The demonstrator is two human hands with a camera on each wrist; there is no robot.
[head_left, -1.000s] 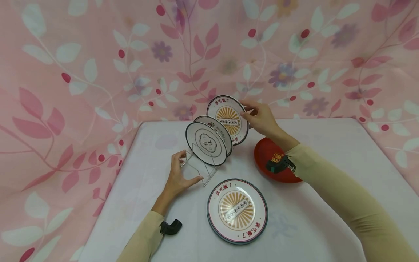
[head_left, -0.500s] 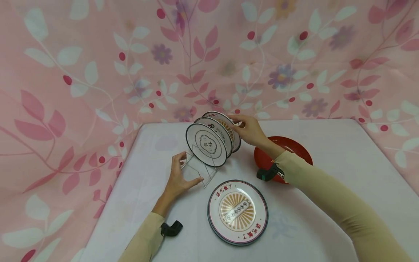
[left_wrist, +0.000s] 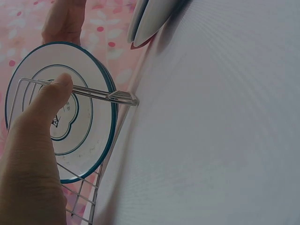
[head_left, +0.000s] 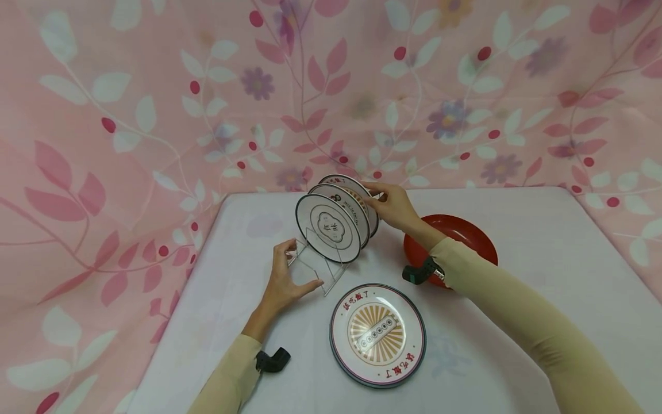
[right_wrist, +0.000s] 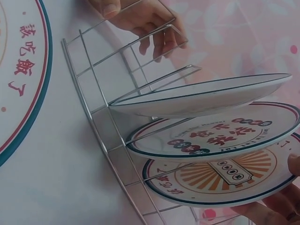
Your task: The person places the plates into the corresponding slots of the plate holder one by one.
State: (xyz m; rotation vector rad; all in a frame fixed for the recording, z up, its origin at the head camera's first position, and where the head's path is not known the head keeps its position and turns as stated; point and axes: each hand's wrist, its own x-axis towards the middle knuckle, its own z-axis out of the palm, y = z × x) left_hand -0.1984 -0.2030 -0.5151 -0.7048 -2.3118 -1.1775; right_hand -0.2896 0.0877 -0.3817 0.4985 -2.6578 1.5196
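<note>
A metal wire plate rack (right_wrist: pixel 89 115) stands on the table, and my left hand (head_left: pixel 281 282) grips its near end, thumb on one side and fingers on the other. Two round dark-rimmed plates lean upright in it: a front plate (head_left: pixel 329 227) with its underside showing and a middle plate (head_left: pixel 341 198) with printed characters. Behind them, my right hand (head_left: pixel 394 208) pinches the edge of a third plate (right_wrist: pixel 258 180), which has an orange sunburst. Its lower edge sits among the rack's wires in the right wrist view. In the head view the other two mostly cover it.
Flat on the table in front of the rack lies a stack of sunburst plates (head_left: pixel 377 333). A red dish (head_left: pixel 465 236) lies to the right, partly under my right forearm. Pink floral cloth (head_left: pixel 331 86) hangs behind the white table (head_left: pixel 522 259).
My right hand has come down and left with the sunburst plate, lowering it behind the other two in the rack. It has barely moved over the last half second. The left hand stays put.
</note>
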